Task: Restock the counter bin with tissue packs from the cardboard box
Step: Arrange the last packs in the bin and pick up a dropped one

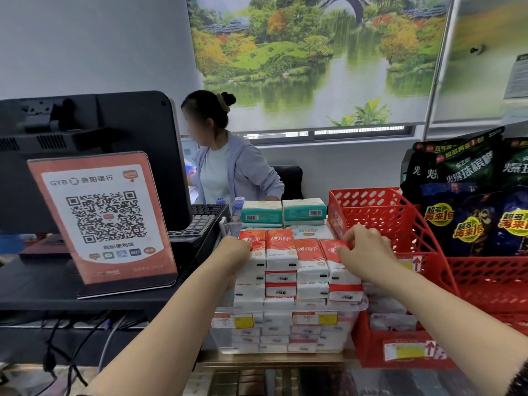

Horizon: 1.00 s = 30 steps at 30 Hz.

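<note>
Right hand (368, 252) curled on tissue pack (338, 268)

A small shop's checkout counter: left of the fingers (360, 234) stands a QR payment sign (103, 221) before a till screen (120, 144); under them, price labels (243, 320) on a bin (221, 335); right of them, snack bags (468, 178) in a red basket (491, 275).
</note>
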{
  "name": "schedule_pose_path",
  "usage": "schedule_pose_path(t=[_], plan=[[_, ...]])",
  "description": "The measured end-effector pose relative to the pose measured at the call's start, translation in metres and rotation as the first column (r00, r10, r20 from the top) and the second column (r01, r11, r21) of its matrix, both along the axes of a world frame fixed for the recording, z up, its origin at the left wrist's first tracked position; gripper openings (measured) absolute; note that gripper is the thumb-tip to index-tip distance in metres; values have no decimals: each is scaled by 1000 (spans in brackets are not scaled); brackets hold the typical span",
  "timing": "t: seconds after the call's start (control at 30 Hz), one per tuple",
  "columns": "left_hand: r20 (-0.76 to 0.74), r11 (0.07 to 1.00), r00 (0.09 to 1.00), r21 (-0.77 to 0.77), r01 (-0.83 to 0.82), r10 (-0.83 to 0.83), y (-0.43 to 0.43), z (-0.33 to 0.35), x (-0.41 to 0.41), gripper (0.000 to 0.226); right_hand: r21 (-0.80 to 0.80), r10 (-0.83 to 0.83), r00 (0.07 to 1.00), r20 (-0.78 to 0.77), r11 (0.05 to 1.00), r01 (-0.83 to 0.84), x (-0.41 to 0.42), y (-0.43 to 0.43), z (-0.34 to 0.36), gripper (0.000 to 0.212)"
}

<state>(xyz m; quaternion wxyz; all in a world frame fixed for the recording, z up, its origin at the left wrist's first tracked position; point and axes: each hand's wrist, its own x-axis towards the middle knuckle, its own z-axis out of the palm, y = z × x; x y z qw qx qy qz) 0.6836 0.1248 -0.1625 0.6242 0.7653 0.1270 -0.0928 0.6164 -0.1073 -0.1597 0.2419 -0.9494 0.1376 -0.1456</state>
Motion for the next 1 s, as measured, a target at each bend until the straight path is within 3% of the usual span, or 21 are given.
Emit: schedule_pose_path(t=[0.07,0.13,0.27,0.47,1.0], plan=[[-3,1000,1000,-4,4,-4,1,-1,1,11,10,86,988,125,996,-88,8,4,3,28],[-5,1000,1000,-19,12,-12,1,-2,0,10,37,228,963,146,971,-235,15,9,5,30],[-9,998,1000,-48,28,-29,2,-3,1,12,-28,405,914,-32,914,-405,28,21,-2,41],[-4,997,999,-70,35,-35,3,-3,0,13,-185,374,915,-153,898,-399,39,25,-19,45],[10,996,999,-77,39,-38,1,-2,-4,12,-233,369,921,-121,892,-388,41,26,-23,43]])
